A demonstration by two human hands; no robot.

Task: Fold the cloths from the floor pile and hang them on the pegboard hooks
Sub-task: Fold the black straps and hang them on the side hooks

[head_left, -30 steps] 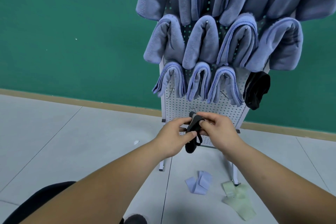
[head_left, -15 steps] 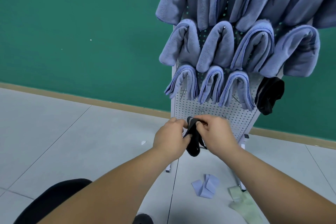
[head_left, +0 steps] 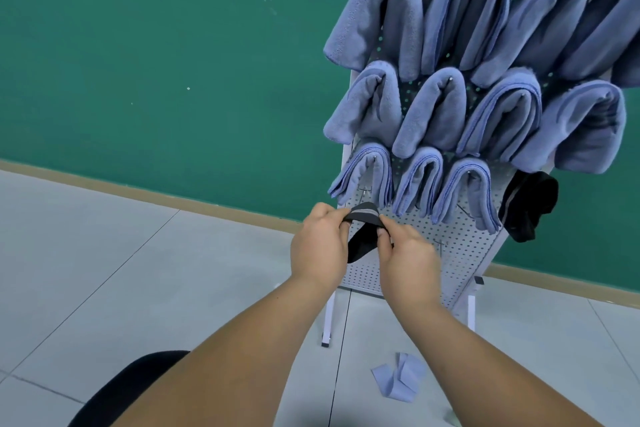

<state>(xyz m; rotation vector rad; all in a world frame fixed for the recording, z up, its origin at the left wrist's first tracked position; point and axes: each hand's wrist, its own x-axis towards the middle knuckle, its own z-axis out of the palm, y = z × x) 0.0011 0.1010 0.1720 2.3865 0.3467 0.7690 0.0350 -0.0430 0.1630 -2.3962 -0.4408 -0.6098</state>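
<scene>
Left hand (head_left: 318, 246) and right hand (head_left: 405, 253) each pinch the top edge of a small black cloth (head_left: 362, 244), held between them in front of the lower part of the pegboard (head_left: 457, 246). Folded blue cloths (head_left: 433, 107) hang in rows above, a hung black cloth (head_left: 526, 208) at the right; a crumpled blue cloth (head_left: 398, 381) lies on the floor (head_left: 138, 270).

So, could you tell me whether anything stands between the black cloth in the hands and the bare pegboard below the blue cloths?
Nothing visible does. The left hand and right hand pinch the black cloth directly before the bare pegboard; blue cloths hang just above, the hung black cloth farther right.
</scene>
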